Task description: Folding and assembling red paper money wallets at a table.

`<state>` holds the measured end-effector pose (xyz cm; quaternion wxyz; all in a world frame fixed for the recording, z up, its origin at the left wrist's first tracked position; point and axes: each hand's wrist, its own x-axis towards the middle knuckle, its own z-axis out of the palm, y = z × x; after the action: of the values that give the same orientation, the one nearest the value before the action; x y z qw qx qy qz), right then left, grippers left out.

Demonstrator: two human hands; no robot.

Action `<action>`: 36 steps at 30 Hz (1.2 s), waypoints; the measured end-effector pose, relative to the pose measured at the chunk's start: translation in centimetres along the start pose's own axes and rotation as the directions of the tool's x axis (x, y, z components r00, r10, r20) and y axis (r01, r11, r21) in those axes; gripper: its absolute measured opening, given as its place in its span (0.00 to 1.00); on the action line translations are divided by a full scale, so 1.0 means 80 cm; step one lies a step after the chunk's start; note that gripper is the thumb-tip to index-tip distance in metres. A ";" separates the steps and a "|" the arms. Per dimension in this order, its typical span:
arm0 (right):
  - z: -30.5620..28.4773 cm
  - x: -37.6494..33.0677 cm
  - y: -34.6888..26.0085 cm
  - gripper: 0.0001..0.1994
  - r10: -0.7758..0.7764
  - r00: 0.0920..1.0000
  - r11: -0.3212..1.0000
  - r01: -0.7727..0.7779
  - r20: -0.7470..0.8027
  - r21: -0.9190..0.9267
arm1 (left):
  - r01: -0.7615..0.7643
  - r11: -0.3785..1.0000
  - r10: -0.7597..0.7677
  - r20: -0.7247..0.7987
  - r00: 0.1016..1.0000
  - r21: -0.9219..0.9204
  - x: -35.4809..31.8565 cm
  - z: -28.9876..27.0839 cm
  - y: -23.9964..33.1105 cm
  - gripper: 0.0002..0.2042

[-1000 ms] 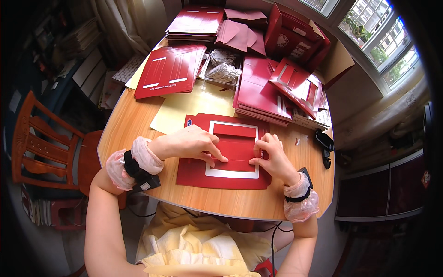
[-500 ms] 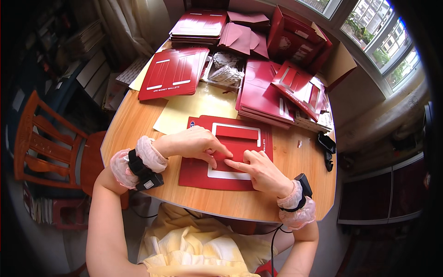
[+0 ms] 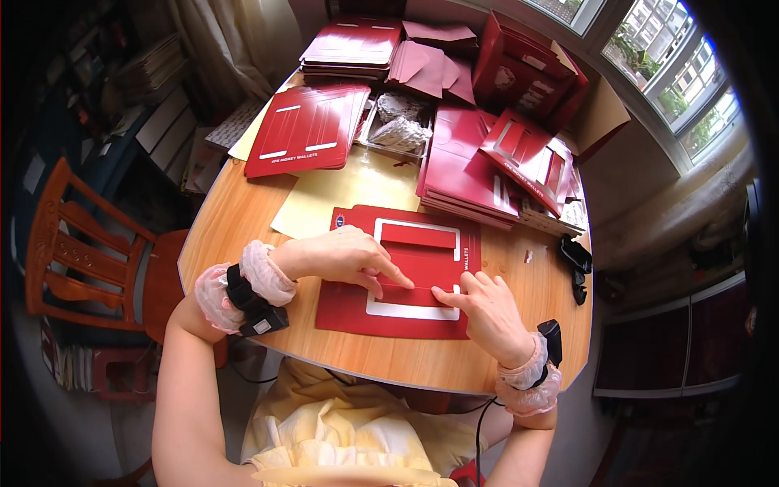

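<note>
A flat red card with white-edged cut-outs lies in front of me near the table's front edge. A red paper panel sits across its upper cut-out; another red panel lies at the lower one. My left hand rests over the card's left side, index finger stretched onto the lower panel and thumb apart from it. At the lower panel's right end, my right hand touches with its extended index finger, the other fingers partly bent. Neither hand grips anything visible.
A stack of printed red cards lies at the back left, on yellow sheets. Behind stand another card stack, dark red envelopes, a clear tray and red folders. A black strapped object lies right.
My right hand has slid to the right along the lower panel, away from my left hand. My left index finger has shifted slightly downward and right.
</note>
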<state>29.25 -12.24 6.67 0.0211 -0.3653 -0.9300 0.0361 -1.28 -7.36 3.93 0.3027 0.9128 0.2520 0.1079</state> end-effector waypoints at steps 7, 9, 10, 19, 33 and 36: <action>-0.003 -0.010 0.004 0.26 0.064 0.998 0.997 -0.064 0.002 0.042 | 0.036 0.998 -0.039 0.054 0.998 0.051 -0.002 -0.004 0.006 0.20; -0.003 -0.009 0.005 0.26 0.065 0.998 0.997 -0.065 0.000 0.048 | -0.062 0.997 0.063 -0.023 0.998 0.049 -0.004 -0.001 0.000 0.19; -0.004 -0.009 0.005 0.26 0.066 0.998 0.996 -0.066 0.000 0.054 | -0.064 0.997 0.066 -0.026 0.998 0.052 -0.004 0.001 -0.001 0.19; -0.014 -0.010 0.006 0.23 0.099 0.995 0.994 -0.100 0.025 0.047 | 0.007 0.999 -0.005 -0.040 0.999 0.046 -0.008 -0.001 0.003 0.15; -0.011 -0.010 0.028 0.21 0.064 0.998 0.988 -0.066 0.019 0.140 | 0.062 0.998 -0.062 0.005 0.998 0.018 -0.015 -0.008 -0.002 0.11; -0.011 -0.011 0.027 0.21 0.080 0.996 0.985 -0.084 0.036 0.152 | 0.047 0.998 -0.047 -0.011 0.999 -0.048 -0.016 -0.003 -0.013 0.11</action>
<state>31.46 -11.23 7.39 0.0336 -0.4000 -0.9088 0.1139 -2.89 -7.20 3.40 0.3254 0.8985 0.2725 0.1123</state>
